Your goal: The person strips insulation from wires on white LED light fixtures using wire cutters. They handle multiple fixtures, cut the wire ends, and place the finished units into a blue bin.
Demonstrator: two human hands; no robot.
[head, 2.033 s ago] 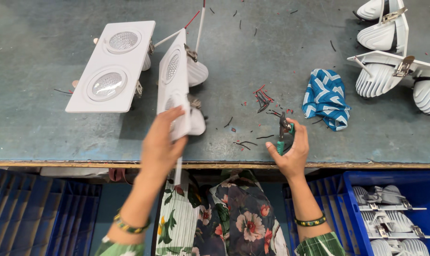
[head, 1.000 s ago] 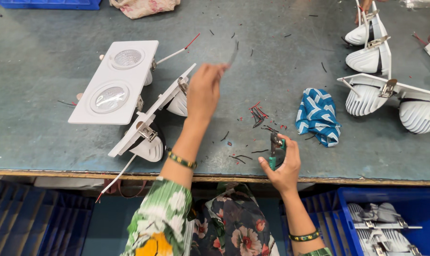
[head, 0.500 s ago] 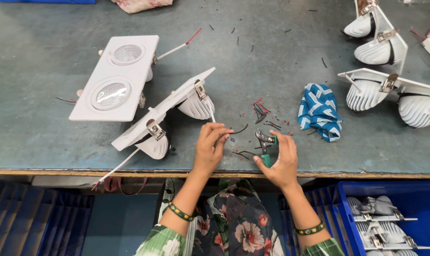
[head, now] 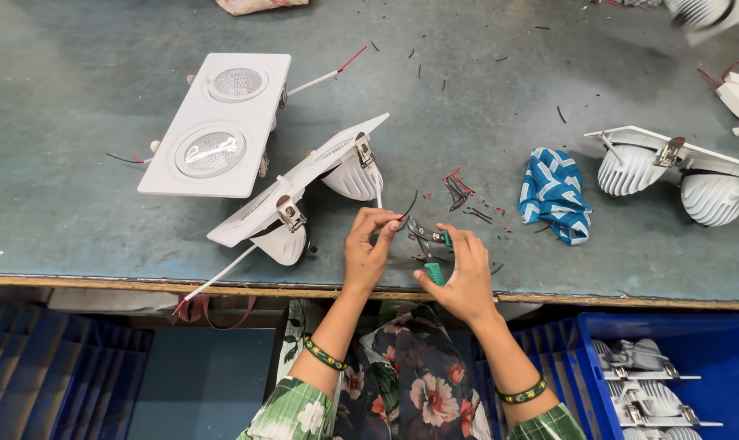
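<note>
My left hand [head: 369,248] pinches a thin black wire [head: 407,207] near the front edge of the table [head: 76,220]; the wire runs from the tilted white twin downlight fixture [head: 304,183] lying just beside that hand. My right hand [head: 463,273] grips green-handled cutters [head: 429,244], with their tip at the wire between the two hands. A second twin fixture [head: 219,122] lies face up behind the tilted one, wire offcuts [head: 460,191] are scattered just past the hands, and a blue patterned cloth [head: 555,195] sits to the right.
</note>
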